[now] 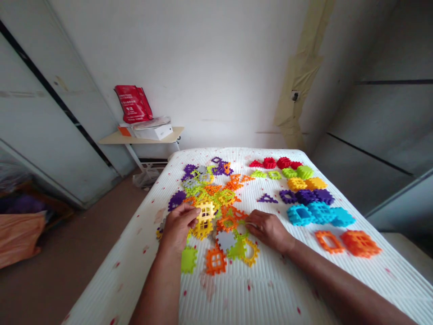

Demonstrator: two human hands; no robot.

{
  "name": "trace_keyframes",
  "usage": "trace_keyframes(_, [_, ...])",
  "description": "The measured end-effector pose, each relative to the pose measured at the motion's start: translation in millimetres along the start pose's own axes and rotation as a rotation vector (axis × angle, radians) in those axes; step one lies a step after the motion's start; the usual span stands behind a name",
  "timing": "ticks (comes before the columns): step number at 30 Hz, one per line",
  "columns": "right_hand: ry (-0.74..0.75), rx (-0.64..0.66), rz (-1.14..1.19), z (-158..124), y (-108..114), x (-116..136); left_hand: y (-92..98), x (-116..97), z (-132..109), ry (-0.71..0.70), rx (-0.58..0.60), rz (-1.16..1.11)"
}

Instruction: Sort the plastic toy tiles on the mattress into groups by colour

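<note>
Several single-colour stacks of toothed plastic tiles [320, 213] line the right side of the ribbed white cover [257, 295], beside a mixed heap of tiles [211, 192]. Beyond, a red bag [131, 104] and white box [157, 131] stand on a small side table [113, 138]. The left hand [177, 225] pinches a yellow window-patterned tile [206, 211] over the heap, blocking tiles behind it. The right hand [267, 228] rests at the heap's right edge, fingers curled, tips obscured; whether they grip anything I cannot tell. Both forearms run out of view.
</note>
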State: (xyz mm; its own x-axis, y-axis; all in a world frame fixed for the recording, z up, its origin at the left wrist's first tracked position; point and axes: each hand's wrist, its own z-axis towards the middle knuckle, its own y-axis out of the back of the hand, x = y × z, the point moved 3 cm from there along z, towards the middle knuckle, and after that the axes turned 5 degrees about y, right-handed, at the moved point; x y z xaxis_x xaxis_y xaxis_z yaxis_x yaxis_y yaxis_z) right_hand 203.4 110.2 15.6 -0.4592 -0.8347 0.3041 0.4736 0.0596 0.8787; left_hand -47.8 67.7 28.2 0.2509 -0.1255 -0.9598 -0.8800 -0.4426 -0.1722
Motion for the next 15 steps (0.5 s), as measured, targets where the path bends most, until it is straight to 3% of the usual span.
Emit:
trace_keyframes(3, [0.021,-0.207,0.09,9.9,11.8,11.6,-11.5,7.3,-0.6,0.015,0.009,-0.048])
trace_keyframes(5, [0.057,-0.272,0.09,19.1,16.4,24.6,-18.3,11.1,-2.2,0.017,0.015,-0.066])
trace_keyframes(10, [0.068,-0.19,-0.049,44.6,11.0,53.9,-28.7,17.6,-5.5,0.009,0.059,-0.075])
trace_keyframes(15, [0.009,-0.095,-0.153,61.2,1.5,61.8,-30.7,20.0,-5.9,0.013,0.068,-0.059])
